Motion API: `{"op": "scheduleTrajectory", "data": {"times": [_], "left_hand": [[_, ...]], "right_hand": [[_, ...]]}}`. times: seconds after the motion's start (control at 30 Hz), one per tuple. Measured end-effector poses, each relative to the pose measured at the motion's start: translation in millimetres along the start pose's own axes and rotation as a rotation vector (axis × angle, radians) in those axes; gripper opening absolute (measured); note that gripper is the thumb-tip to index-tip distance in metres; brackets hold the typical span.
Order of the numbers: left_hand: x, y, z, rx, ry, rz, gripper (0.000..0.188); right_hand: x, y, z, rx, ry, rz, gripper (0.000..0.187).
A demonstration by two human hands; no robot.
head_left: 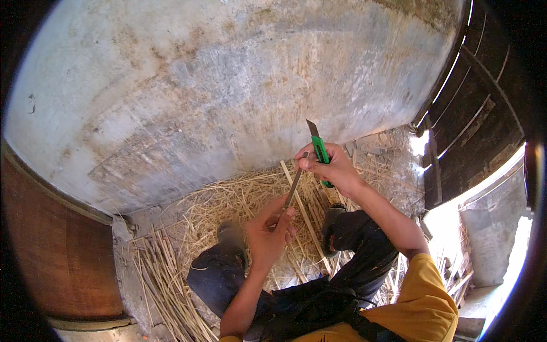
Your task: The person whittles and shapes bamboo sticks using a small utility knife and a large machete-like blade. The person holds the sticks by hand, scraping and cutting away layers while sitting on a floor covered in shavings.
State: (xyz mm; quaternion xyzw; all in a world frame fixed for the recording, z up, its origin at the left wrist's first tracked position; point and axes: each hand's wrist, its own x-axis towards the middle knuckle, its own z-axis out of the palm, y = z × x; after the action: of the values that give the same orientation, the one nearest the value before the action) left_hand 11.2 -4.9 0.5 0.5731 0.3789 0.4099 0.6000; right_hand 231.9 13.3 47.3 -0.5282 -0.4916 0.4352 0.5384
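My right hand is closed round a green utility knife, its blade out and pointing up and away from me. Between that hand's thumb and fingertips is also the upper end of a thin, flat, grey-brown strip, whose material I cannot make out for sure. Lower and to the left, my left hand pinches the strip's lower end. The strip slants between the two hands, above the shavings, with the knife blade apart from it.
Pale shavings cover the floor between my legs, with a long pale stick among them. A bundle of thin sticks lies at the left. A stained wall rises ahead; brown wooden boards stand left and dark planks right.
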Motion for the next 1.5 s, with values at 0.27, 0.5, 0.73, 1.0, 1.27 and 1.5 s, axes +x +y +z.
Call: {"op": "scheduleTrajectory", "data": {"times": [0.27,0.5,0.73,1.0,1.27,1.5], "left_hand": [[-2.4,1.3,0.6,0.01,0.06,0.064,0.035],[-1.0,-2.0,0.9,0.043,0.066,0.077,0.037],[4.8,4.0,-12.7,-0.066,-0.205,-0.152,0.033],[4.8,-8.4,-12.0,-0.009,-0.095,-0.079,0.034],[5.2,-12.9,-10.7,-0.062,0.024,-0.043,0.029],[3.2,-11.2,-8.7,-0.095,0.071,-0.05,0.022]], "right_hand": [[-2.9,-3.3,-0.5,-0.022,-0.005,0.023,0.03],[-5.4,-6.2,-0.6,0.012,-0.024,0.016,0.028],[-5.6,-9.6,-13.4,0.081,0.079,0.006,0.029],[-11.0,9.5,-14.3,-0.305,0.25,-0.423,0.029],[-31.0,21.1,9.6,-0.889,-0.045,-0.583,0.027],[-32.9,25.2,18.5,-0.911,-0.069,-0.573,0.031]]}}
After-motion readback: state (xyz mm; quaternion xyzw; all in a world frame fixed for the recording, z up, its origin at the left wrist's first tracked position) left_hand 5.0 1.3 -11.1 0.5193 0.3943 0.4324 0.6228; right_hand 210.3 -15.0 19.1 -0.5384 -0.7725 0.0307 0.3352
